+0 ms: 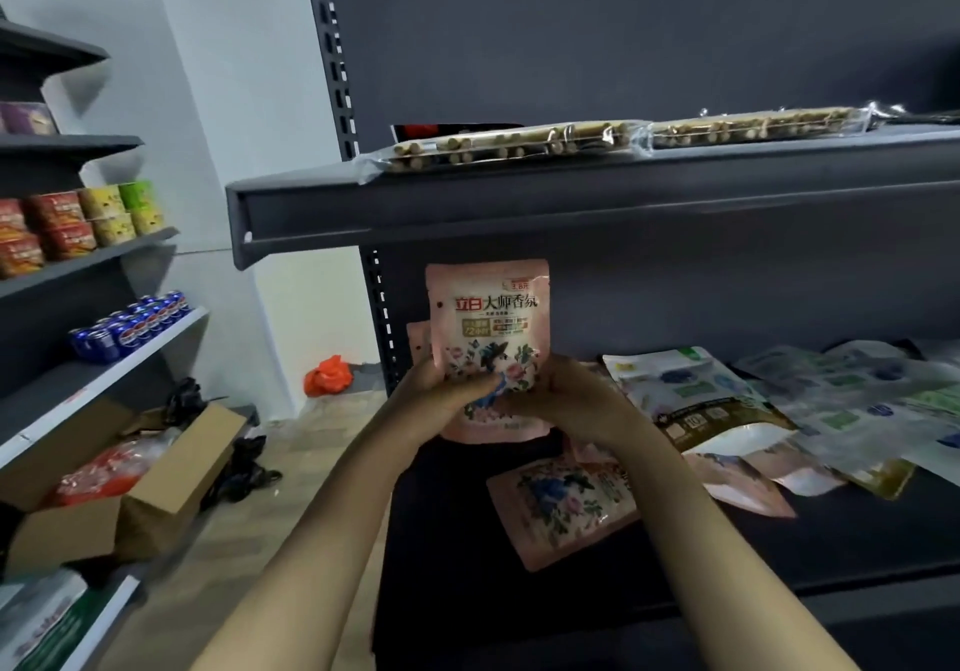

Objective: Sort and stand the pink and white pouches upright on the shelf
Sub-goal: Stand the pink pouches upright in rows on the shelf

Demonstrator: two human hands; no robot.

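Observation:
I hold a pink floral pouch (488, 325) upright in front of the dark shelf (831, 540). My left hand (441, 392) grips its lower left side and my right hand (563, 400) grips its lower right. Just behind it, at the shelf's left end, another pink pouch (417, 345) stands upright, mostly hidden. A pink pouch (563, 509) lies flat on the shelf below my right wrist, and more pink pouches (743, 483) lie to its right. White and green pouches (675, 384) lie in a loose heap (872, 400) on the right.
The shelf above (519, 208) carries clear packs of sticks (498, 148). A slotted upright post (384, 317) stands just left of the pouches. A side rack on the left holds cups (78, 221) and blue cans (130, 327). Open cardboard boxes (135, 483) and an orange bag (328, 377) sit on the floor.

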